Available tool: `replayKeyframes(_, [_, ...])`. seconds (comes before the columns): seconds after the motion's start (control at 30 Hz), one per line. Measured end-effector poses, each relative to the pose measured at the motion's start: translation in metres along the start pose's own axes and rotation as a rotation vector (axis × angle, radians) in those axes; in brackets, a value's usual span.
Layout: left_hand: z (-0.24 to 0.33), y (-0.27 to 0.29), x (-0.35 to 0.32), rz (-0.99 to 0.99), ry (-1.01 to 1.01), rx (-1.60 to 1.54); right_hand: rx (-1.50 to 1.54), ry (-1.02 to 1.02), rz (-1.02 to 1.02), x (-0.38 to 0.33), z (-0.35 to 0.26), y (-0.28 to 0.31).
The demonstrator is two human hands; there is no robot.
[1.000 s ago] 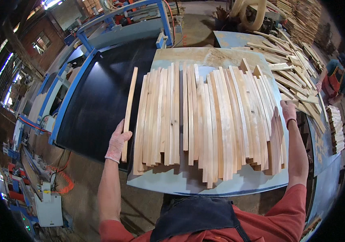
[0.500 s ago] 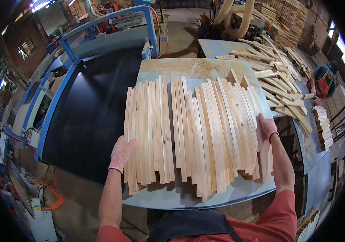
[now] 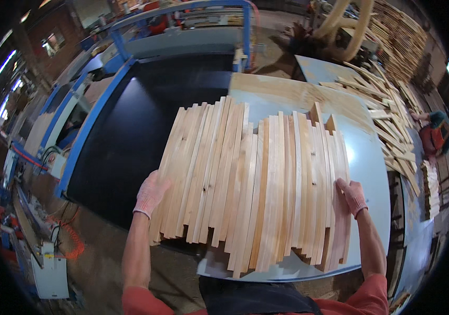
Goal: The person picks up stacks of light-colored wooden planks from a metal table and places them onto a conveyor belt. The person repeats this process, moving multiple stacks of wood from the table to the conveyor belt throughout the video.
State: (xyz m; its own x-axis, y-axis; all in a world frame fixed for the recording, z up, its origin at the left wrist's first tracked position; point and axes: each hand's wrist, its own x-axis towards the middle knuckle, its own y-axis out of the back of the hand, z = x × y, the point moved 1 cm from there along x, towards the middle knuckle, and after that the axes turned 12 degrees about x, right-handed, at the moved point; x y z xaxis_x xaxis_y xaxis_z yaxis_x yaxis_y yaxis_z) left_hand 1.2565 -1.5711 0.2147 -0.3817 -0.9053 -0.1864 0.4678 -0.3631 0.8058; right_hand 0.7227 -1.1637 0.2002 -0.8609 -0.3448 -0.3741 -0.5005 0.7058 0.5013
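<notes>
A row of wooden strips (image 3: 256, 189) lies side by side across the join between the black belt (image 3: 124, 136) and the pale blue surface (image 3: 363, 157), its left part over the belt's edge; the gloved left grip (image 3: 151, 192) clasps the outer left side, thumb on top, and the gloved right grip (image 3: 352, 195) clasps the right side likewise; whether any fingers reach underneath cannot be told. Each strip looks stiff, light and hard to break, but the whole row is probably heavy; the strips appear unjoined, so inner ones could slip or sag if the squeeze slackened; the outer long sides, near mid-length, seem the best hold, with even inward pressure. Ends are ragged, and a couple of pieces stick up at the far right, liable to snag; a blue frame (image 3: 246, 37) rises beyond the belt; to the right lie a heap of loose strips (image 3: 392, 123) and a co-worker (image 3: 437, 139), well apart from the row; a cream hose (image 3: 362, 31) hangs behind.
</notes>
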Motion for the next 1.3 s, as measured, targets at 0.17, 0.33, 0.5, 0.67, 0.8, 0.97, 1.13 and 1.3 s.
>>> replayKeyframes(0.17, [0.002,-0.006,-0.013,0.115,0.041,0.194,0.077,0.067,-0.105,0.011,0.01,0.0])
replayKeyframes(0.33, [0.011,-0.01,-0.025,0.316,0.069,0.354,0.151,0.108,-0.134,0.023,0.028,0.0])
replayKeyframes(0.5, [0.024,-0.016,-0.026,0.326,0.15,0.585,0.272,0.099,-0.226,0.031,0.038,-0.005])
replayKeyframes(0.67, [0.026,-0.021,-0.011,0.479,0.091,0.839,0.321,0.018,-0.363,0.025,0.046,-0.035])
replayKeyframes(0.8, [0.01,-0.027,0.0,0.351,0.327,0.919,-0.021,0.217,-0.284,0.013,0.04,-0.05])
replayKeyframes(0.97, [-0.03,-0.027,0.03,0.409,0.307,0.883,-0.131,0.177,-0.199,0.001,0.015,-0.064])
replayKeyframes(1.13, [-0.045,0.02,0.077,0.336,-0.04,0.752,-0.132,0.316,-0.437,0.007,0.005,-0.12])
replayKeyframes(1.3, [0.085,-0.023,0.084,0.715,-0.516,0.461,0.314,0.413,-0.495,-0.002,0.029,-0.167])
